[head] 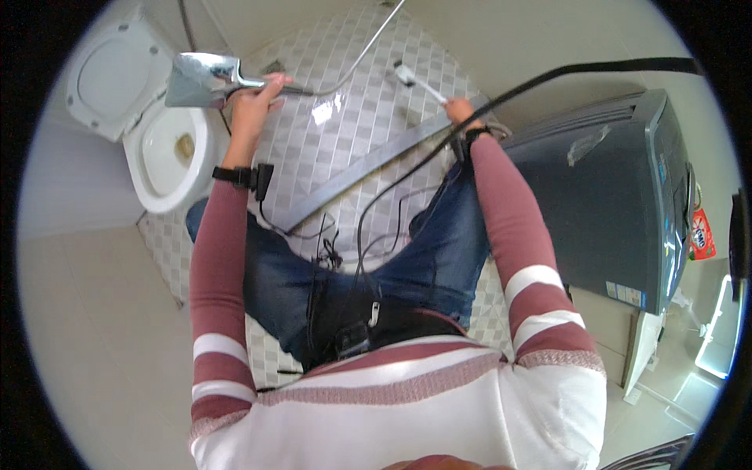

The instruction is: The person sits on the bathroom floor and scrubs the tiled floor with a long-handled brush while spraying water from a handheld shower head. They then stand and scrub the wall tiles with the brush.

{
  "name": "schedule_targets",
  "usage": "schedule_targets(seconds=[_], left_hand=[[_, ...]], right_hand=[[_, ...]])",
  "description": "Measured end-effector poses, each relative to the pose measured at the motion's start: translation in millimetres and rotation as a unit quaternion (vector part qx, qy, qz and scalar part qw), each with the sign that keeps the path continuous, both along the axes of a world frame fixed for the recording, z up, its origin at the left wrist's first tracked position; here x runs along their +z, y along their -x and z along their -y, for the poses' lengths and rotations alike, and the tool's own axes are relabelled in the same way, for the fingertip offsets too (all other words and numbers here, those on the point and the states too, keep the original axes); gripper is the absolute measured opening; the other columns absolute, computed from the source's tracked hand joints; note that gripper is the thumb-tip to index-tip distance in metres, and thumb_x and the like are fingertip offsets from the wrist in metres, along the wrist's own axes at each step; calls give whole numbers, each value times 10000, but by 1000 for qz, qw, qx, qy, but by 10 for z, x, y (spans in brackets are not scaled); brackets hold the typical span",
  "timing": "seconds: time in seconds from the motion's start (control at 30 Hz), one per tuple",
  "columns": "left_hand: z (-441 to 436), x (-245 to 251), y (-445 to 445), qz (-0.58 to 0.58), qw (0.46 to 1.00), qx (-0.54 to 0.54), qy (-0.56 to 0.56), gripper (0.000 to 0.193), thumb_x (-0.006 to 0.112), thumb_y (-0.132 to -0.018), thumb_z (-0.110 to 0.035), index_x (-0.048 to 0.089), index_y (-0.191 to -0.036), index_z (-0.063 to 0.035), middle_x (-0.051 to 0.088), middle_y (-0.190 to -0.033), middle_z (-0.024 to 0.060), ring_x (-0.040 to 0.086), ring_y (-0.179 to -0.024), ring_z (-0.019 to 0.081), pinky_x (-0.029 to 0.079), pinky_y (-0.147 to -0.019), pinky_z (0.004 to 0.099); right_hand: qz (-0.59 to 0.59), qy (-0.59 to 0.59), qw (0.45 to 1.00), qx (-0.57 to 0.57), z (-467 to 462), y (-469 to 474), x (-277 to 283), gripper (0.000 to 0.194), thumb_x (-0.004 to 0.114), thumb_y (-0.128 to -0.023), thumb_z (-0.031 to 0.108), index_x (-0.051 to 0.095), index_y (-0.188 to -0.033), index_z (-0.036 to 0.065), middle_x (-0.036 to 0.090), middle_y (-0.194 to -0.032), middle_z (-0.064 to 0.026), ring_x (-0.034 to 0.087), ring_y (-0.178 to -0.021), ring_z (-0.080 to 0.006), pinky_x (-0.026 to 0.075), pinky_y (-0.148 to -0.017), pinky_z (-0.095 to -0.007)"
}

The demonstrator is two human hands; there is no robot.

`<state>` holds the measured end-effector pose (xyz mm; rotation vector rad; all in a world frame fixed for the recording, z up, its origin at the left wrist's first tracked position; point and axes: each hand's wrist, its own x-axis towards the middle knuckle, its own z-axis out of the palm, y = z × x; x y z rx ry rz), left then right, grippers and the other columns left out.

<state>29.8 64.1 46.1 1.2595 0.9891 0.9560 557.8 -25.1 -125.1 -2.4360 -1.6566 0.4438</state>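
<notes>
My left hand (255,108) grips the handle of a chrome hand shower (202,82) with a broad, flat, rectangular head. The head points left, in front of the open toilet, and a pale hose (367,53) runs from the handle up past the top of the view. My right hand (461,111) is closed around the white handle of a scrub brush (432,91). The brush head lies at the tiled floor (352,129), beyond a raised grey sill (370,164). Light glints off the tiles, which look wet. Whether water leaves the shower cannot be made out.
On the left stands a white toilet (202,170) with its lid up. A dark washing machine (599,176) fills the right side, with a red pouch (702,235) beyond it. A black cable (529,82) crosses above my right wrist; thinner cables hang between my knees.
</notes>
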Motion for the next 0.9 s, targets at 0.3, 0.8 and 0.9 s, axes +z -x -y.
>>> schedule_targets(seconds=[0.3, 0.8, 0.9], left_hand=[[-1200, 753, -1231, -166, 962, -52, -209, 465, 721, -891, -434, 791, -944, 22, 622, -686, 5, 517, -632, 69, 415, -606, 260], [-2166, 2087, -3379, -23, 979, -111, -169, 176, 638, -972, -105, 668, -1064, 43, 772, -981, 120, 728, -890, 158, 552, -836, 274], [-2270, 2595, -3855, -1, 987, -93, -131, 175, 631, -973, -105, 677, -1054, 43, 767, -981, 120, 732, -901, 163, 554, -827, 277]], right_hand=[[-291, -40, 931, -217, 39, 8, -252, 394, 628, -982, 275, 676, -1286, 30, 672, -727, -104, 608, -577, -240, 465, -544, -406], [-410, -58, 828, -379, 441, -122, 38, 431, 619, -1002, 299, 642, -1346, 41, 634, -708, -60, 549, -501, -171, 440, -456, -361], [-435, -19, 795, -422, 534, -89, 671, 502, 617, -1006, 315, 581, -1426, 42, 629, -752, -46, 549, -524, -164, 426, -456, -354]])
